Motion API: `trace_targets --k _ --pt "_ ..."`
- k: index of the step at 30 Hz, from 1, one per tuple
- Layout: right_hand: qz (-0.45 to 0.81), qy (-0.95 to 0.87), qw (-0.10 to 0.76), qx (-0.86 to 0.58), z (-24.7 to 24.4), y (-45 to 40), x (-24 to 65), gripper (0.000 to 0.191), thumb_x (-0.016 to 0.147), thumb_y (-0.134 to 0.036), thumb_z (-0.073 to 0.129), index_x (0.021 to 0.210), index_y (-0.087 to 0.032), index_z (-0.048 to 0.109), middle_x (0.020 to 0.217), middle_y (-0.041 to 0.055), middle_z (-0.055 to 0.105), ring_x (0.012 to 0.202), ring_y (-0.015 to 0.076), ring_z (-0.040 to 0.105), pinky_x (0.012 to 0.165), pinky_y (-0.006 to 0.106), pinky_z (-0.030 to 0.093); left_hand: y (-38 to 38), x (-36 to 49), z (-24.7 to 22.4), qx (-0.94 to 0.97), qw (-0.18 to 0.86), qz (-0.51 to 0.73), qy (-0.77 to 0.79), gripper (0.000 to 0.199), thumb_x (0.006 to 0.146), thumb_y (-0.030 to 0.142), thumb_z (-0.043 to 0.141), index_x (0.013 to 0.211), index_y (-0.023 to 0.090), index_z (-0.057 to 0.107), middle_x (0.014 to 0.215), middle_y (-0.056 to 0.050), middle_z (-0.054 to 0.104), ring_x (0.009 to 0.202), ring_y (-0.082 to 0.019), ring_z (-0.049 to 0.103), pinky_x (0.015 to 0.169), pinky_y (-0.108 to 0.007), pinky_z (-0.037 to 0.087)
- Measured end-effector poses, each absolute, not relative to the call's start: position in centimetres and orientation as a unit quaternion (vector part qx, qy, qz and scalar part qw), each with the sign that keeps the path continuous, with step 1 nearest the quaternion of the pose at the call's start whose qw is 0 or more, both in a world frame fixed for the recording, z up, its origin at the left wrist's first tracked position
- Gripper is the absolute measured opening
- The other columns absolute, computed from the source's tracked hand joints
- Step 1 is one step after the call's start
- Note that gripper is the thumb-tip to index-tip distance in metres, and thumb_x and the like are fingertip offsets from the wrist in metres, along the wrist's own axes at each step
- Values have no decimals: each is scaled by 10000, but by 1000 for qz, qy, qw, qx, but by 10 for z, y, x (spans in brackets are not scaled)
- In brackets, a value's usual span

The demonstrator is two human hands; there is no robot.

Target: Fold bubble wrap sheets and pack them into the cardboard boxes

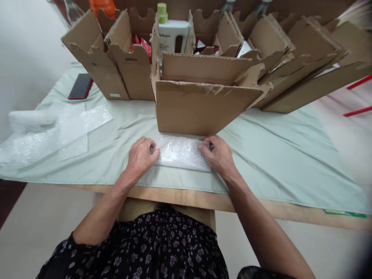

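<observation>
A flat piece of bubble wrap (183,153) lies on the pale green cloth near the table's front edge, just before a cardboard box (200,110). My left hand (142,155) pinches its left end between thumb and curled fingers. At its right end, my right hand (217,155) grips the upper corner the same way. Whether anything lies inside or under the wrap cannot be made out.
More bubble wrap (31,139) is heaped at the left, with a dark phone (80,86) in a red case behind it. Several open cardboard boxes (136,79) line the back, holding a white bottle (173,35) and red packets. The wooden table edge (186,197) runs in front.
</observation>
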State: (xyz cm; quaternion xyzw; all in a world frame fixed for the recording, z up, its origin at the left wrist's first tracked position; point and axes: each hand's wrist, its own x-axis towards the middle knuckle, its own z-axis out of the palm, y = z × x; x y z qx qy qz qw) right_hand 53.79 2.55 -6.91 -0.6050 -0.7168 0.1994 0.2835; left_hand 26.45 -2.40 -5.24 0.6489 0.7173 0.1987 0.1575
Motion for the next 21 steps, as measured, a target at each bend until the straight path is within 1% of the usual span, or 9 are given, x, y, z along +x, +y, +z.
trace_targets --k 4,5,7,10,12,14,17,19,21 --pt "325 -648 371 -580 -59 9 542 202 859 -417 628 855 -217 596 731 3 632 639 143 539 612 287 441 -36 262 -49 597 258 273 709 95 827 306 625 848 215 605 719 26 616 662 -159 579 677 -302 462" --pt "342 -637 382 -576 -59 6 544 209 860 -419 641 887 -215 601 702 -15 606 614 131 516 592 274 428 -38 261 -48 587 277 281 706 129 831 319 623 905 213 624 690 44 601 634 -150 563 657 -293 448" --pt "361 -624 386 -576 -60 2 549 268 868 -420 660 1020 -201 632 664 -43 564 578 116 483 568 263 414 -43 260 -49 582 293 282 704 304 836 322 619 1112 198 652 665 66 584 608 -143 541 647 -288 432" --pt "362 -636 358 -580 -63 -4 557 587 882 -496 705 1359 -172 597 761 -12 636 624 138 565 599 287 489 -49 260 -48 598 282 273 699 624 856 322 619 1453 164 533 662 78 571 615 -148 529 672 -295 436" --pt "349 -659 339 -574 -62 -13 564 770 878 -554 735 1521 -189 517 935 62 712 748 182 665 673 331 569 -53 260 -47 609 290 281 683 709 872 330 614 1543 169 452 682 75 572 628 -146 531 684 -292 446" --pt "342 -678 327 -563 -60 -25 572 827 889 -574 741 1590 -228 471 1072 114 736 873 218 722 752 370 619 -57 259 -45 613 320 293 660 668 886 336 598 1526 200 465 722 65 590 618 -135 529 657 -273 445" --pt "370 -676 316 -554 -57 -46 583 788 919 -581 721 1601 -272 474 1165 149 743 1028 256 751 827 399 651 -61 258 -46 604 370 315 631 459 880 323 573 1328 225 590 833 24 646 648 -123 567 639 -251 464" --pt "401 -656 314 -557 -57 -56 588 748 920 -584 724 1569 -277 516 1190 161 742 1078 269 754 858 409 658 -62 258 -48 593 388 337 620 375 865 311 569 1228 222 602 908 -2 677 685 -122 600 658 -251 490" --pt "433 -630 320 -561 -58 -63 592 711 911 -578 740 1529 -279 554 1221 163 735 1064 264 764 878 412 659 -62 258 -49 579 398 354 617 360 854 307 580 1204 221 578 959 -15 695 691 -120 616 654 -250 495"
